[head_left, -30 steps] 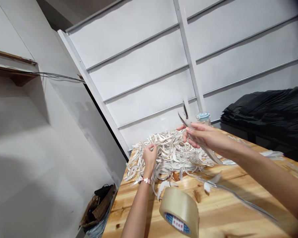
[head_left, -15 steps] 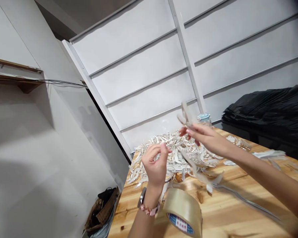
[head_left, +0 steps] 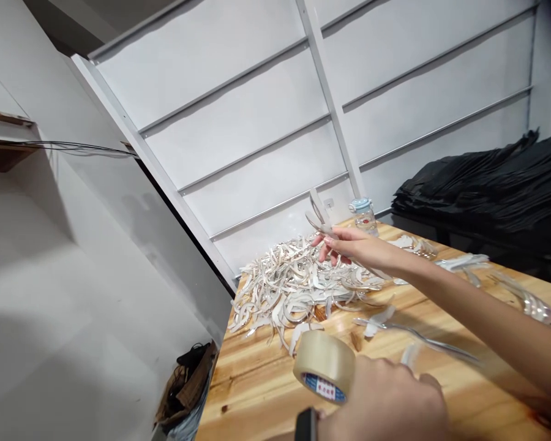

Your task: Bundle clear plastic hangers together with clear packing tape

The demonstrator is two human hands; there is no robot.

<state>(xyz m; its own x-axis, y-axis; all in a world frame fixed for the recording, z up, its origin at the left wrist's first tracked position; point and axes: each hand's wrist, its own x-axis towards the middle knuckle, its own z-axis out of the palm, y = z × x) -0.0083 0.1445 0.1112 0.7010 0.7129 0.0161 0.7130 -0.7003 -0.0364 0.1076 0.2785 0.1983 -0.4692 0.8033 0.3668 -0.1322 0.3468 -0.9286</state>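
My right hand (head_left: pixel 349 245) pinches a few thin, whitish curved strips (head_left: pixel 319 211) between thumb and fingers, their tips pointing up. Beneath and beyond it spreads a heap of similar white curved strips (head_left: pixel 298 275). My left hand (head_left: pixel 390 398) is low at the front of the table, back of the hand toward me; its fingers are hidden and blurred. Beside it stands a roll of clear tape (head_left: pixel 325 361), partly covered by that hand. A long thin pale strip (head_left: pixel 427 340) with a white piece (head_left: pixel 379 321) lies just past the left hand.
The wooden table (head_left: pixel 239 392) carries smaller groups of strips (head_left: pixel 461 263) at the right. A glass jar with a blue lid (head_left: pixel 363 214) stands at the back. Black sheets (head_left: pixel 477 190) are stacked beyond the right edge. A cardboard box (head_left: pixel 183 392) sits below the left edge.
My left hand has come down and right, from beside the heap to the right of the tape roll. My right hand still holds its strips. The view has shifted slightly right.
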